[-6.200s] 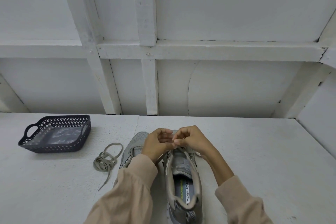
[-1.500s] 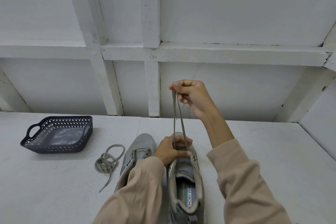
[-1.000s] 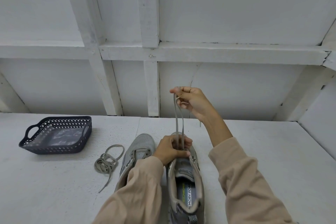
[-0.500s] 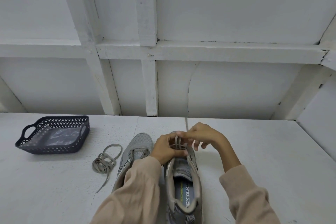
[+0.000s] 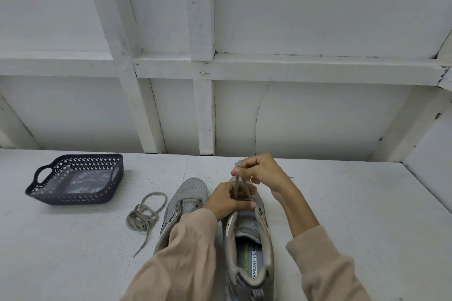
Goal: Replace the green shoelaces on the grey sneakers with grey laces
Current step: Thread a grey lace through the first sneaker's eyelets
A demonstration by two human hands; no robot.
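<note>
Fingertips (image 5: 235, 173) of our right hand (image 5: 265, 172) pinch two strands of lace (image 5: 236, 187) and hold them taut, rising toward twelve o'clock from the toe end of the near sneaker (image 5: 249, 242). Our left hand (image 5: 226, 200) curls over that shoe's throat and grips it, thumb laid across the eyelet row; whether it also traps the lace we cannot tell.

The lace seems threaded only through the eyelets nearest the toe. The opening toward six o'clock, around the tongue, shows none, so we judge this shoe's relacing as just begun. The other sneaker (image 5: 189, 194), touching at nine o'clock, shows bare eyelets. At its nine o'clock a loose lace (image 5: 143, 217) lies coiled on the table (image 5: 354, 203), with a dark basket (image 5: 112, 179) at ten o'clock. Both laces look grey-beige; we cannot tell which is the old one. Most of the lacing on both shoes remains.
</note>
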